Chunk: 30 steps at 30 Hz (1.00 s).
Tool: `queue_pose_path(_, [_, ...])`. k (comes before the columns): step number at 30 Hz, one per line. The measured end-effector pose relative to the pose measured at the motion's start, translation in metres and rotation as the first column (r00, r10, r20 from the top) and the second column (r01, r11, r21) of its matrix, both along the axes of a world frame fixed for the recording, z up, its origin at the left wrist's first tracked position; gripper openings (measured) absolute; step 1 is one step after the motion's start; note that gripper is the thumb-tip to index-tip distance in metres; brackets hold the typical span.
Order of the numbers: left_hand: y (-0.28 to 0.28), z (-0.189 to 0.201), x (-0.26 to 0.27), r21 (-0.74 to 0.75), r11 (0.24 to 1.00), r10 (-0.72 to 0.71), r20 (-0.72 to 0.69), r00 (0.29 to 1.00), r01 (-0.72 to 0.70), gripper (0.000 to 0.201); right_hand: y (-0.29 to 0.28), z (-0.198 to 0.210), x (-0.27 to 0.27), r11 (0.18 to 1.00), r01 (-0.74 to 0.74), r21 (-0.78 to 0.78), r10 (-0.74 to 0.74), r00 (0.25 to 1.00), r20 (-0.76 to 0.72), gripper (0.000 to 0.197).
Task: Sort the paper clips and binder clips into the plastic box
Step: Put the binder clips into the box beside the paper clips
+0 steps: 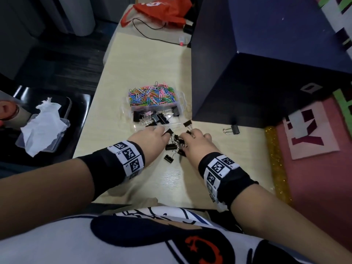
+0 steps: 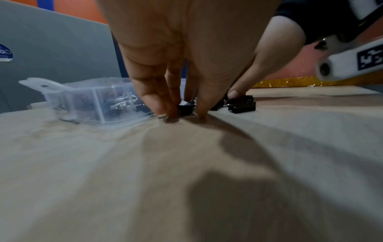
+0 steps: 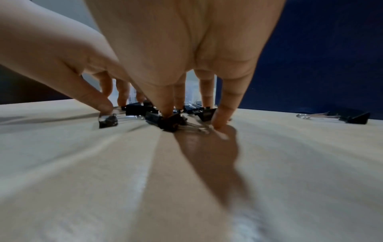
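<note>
A clear plastic box (image 1: pixel 183 97) sits mid-table. Its far compartment holds coloured paper clips (image 1: pixel 152 94); its near one holds black binder clips (image 1: pixel 157 118). Just in front of it lies a pile of black binder clips (image 1: pixel 172 147). My left hand (image 1: pixel 166 132) reaches into the pile from the left; in the left wrist view my left hand (image 2: pixel 182 113) pinches one binder clip (image 2: pixel 185 108) between thumb and fingers. My right hand (image 1: pixel 187 135) comes from the right. In the right wrist view my right hand (image 3: pixel 192 121) has its fingers spread, pointing down onto the clips (image 3: pixel 168 122).
One binder clip (image 1: pixel 233 129) lies alone to the right, another (image 1: pixel 187 123) by the box's near corner. A tall dark blue panel (image 1: pixel 247 73) stands close on the right. A clear container with tissue (image 1: pixel 43 128) sits off the left edge. A red bag (image 1: pixel 162 10) lies far back.
</note>
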<state>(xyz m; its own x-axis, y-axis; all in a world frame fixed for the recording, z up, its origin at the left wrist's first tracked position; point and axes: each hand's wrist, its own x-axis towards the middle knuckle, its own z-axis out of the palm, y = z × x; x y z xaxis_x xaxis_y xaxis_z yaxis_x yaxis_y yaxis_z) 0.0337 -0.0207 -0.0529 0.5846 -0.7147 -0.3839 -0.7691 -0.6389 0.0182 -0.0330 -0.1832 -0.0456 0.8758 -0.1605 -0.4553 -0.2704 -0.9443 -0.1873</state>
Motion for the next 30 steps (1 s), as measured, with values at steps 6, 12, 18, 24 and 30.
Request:
queue_pose_path(6, [0.0,0.006,-0.001,-0.033,0.99,0.135,-0.088,0.987,-0.139,0.044,-0.005,-0.004,-0.004,1.0,0.007,0.002,-0.007,0.999,0.051,0.046])
queue_pose_path(12, [0.01,0.009,-0.003,-0.014,0.995,0.102,-0.01,0.995,-0.102,0.037,-0.002,0.009,0.005,0.99,0.091,0.11,-0.11,0.979,0.173,0.021])
queue_pose_path(18, [0.012,0.032,0.015,-0.314,0.936,0.167,-0.011,0.986,-0.162,0.045,0.009,0.045,0.036,0.967,0.044,0.249,-0.162,0.865,0.476,0.034])
queue_pose_path(24, [0.02,0.045,0.039,-0.499,0.859,0.187,0.105,0.977,-0.111,0.037,-0.007,0.03,0.022,0.997,0.062,-0.044,-0.062,0.998,0.008,0.062])
queue_pose_path(30, [0.008,0.007,0.006,-0.141,0.986,-0.075,0.074,0.994,0.085,0.044,-0.001,0.008,-0.004,0.997,-0.082,-0.018,0.081,0.997,-0.009,0.055])
